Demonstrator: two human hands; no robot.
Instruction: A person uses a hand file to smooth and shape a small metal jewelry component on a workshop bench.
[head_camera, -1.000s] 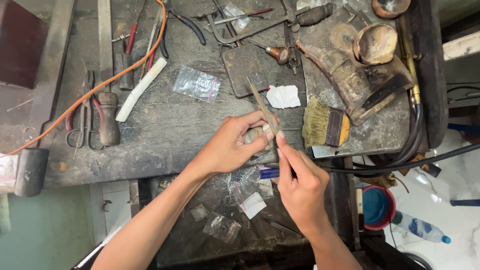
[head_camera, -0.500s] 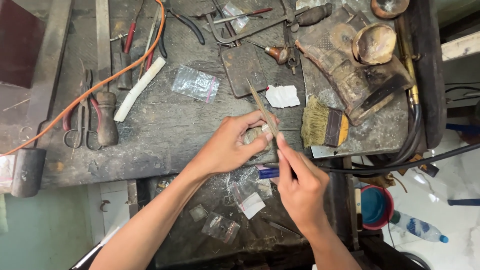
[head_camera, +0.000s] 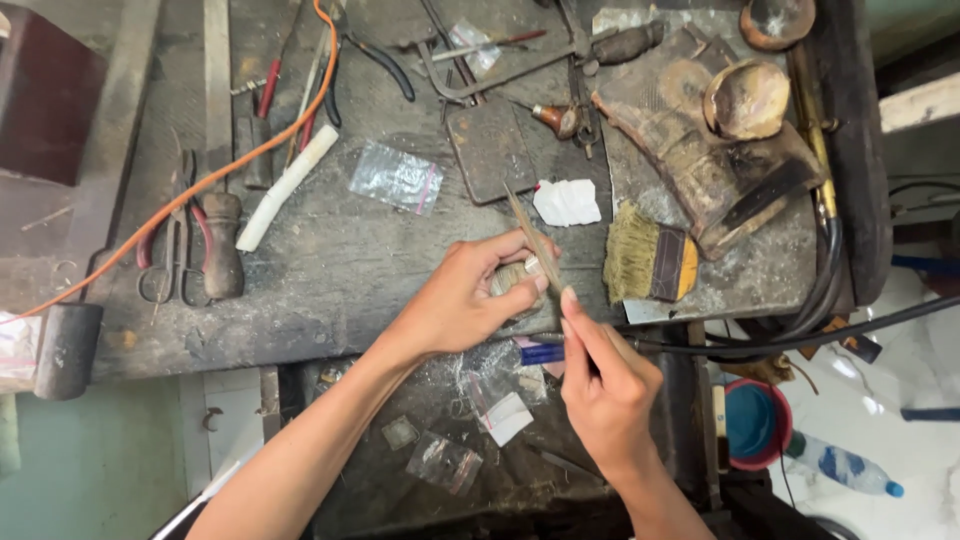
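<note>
Orange cable crosses the far left of the grimy grey metal workbench, past a pair of red-handled pliers and a white plastic tube. Further right lies a small clear plastic bag. At the bench edge the left hand is closed around a small pale rounded workpiece, pinning it against the bench. Just right of it, the right hand pinches a thin tan file-like stick, whose shaft crosses the workpiece. This looks like filing or shaping in progress; the next stroke calls for a steady hold and a short, controlled push. A bristle brush with a yellow ferrule sits beyond. Fingers cover most of the workpiece, so its shape and material stay unclear.
</note>
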